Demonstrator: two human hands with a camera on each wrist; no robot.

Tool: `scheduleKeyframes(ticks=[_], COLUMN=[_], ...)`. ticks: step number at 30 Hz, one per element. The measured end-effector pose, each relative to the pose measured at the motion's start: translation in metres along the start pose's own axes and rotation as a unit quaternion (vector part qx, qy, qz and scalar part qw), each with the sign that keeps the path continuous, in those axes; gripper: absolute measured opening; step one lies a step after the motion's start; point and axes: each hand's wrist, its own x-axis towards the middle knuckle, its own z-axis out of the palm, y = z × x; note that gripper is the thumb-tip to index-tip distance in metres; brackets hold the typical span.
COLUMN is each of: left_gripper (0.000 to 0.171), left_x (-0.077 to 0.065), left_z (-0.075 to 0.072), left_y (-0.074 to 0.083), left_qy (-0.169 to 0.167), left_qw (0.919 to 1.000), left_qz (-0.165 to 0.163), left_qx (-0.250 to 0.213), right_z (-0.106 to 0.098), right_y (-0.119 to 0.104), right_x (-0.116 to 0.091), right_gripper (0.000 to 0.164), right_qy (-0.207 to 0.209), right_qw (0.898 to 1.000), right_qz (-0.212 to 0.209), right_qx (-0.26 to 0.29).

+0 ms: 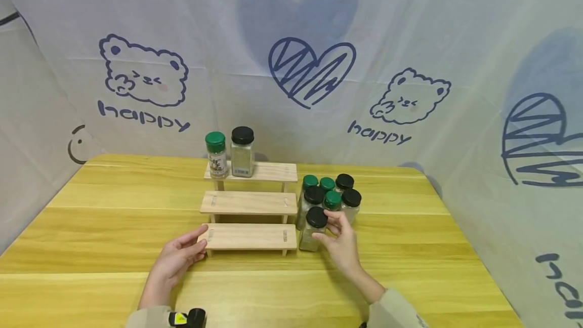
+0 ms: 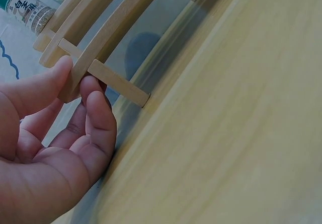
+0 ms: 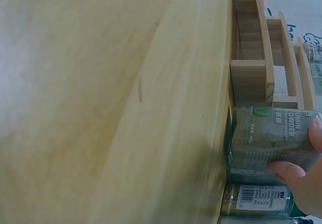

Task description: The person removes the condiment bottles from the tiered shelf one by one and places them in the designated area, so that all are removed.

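My left hand pinches the left end of the bottom step of a three-tier wooden rack. In the left wrist view the thumb lies on top of the board and fingers curl beneath it. My right hand grips a square glass spice jar with a black lid, upright beside the rack's right end. Its label in the right wrist view ends in "UMIN" and "OWDER". On the top step stand a green-lidded shaker and a black-lidded jar.
Behind the held jar, several more spice jars with green lids and black lids stand close together. The middle step lies between top and bottom. A printed cloth hangs behind the wooden table.
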Motion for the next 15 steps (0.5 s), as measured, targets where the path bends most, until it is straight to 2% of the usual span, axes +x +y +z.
scheduleKeyframes(ticks=[2, 9, 15], left_gripper=[0.034, 0.043, 0.034], left_x=[-0.0001, -0.0004, -0.0007], left_z=[-0.0004, 0.0004, -0.0001], left_y=[-0.0006, 0.0003, -0.0002], left_qy=[-0.003, 0.002, -0.001], left_qw=[1.0000, 1.0000, 1.0000], left_qz=[-0.002, -0.003, 0.000], left_qx=[-0.001, -0.001, -0.001], right_z=[0.0007, 0.0024, 0.0030], right_y=[0.0012, 0.0023, 0.0021], right_x=[-0.0001, -0.0006, -0.0009], right_gripper=[0.048, 0.047, 0.047], right_qy=[0.002, 0.002, 0.010], right_qw=[1.000, 1.000, 1.000], right_qz=[0.000, 0.000, -0.009], right_qx=[-0.005, -0.006, -0.010])
